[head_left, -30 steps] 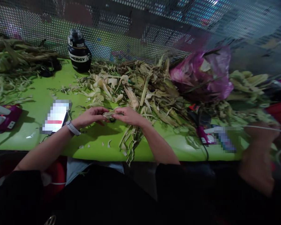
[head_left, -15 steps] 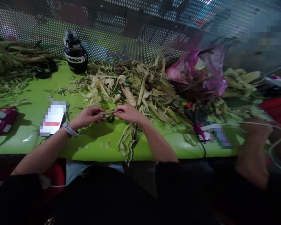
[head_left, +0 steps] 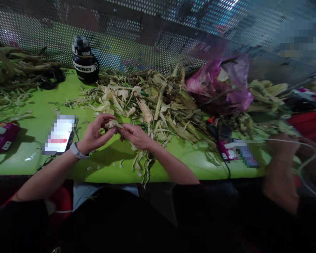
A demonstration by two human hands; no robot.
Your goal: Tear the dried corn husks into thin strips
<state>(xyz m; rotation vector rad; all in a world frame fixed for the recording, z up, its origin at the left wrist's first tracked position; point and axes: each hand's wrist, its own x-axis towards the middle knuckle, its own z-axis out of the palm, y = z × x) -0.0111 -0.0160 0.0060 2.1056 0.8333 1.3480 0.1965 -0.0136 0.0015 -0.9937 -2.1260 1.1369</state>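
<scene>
My left hand, with a white watch on its wrist, curls its fingers and thumb about a bunched piece of dry corn husk. Pinching the same piece from the other side is my right hand. Both hands are just above the green table. Long loose husk strips hang below my right hand towards the table's front edge. A heap of dry corn husks lies just beyond my hands. Some fingertips are hidden behind the husk.
A dark bottle stands by the perforated metal panel. Left of my hands are a phone and a purple device. At right are a pink plastic bag, another phone, a cable and another person's arm.
A flat strip stretched between my hands is now a bunched piece. My left hand has turned and opened wider around it, and my right hand has shifted slightly left and down.
</scene>
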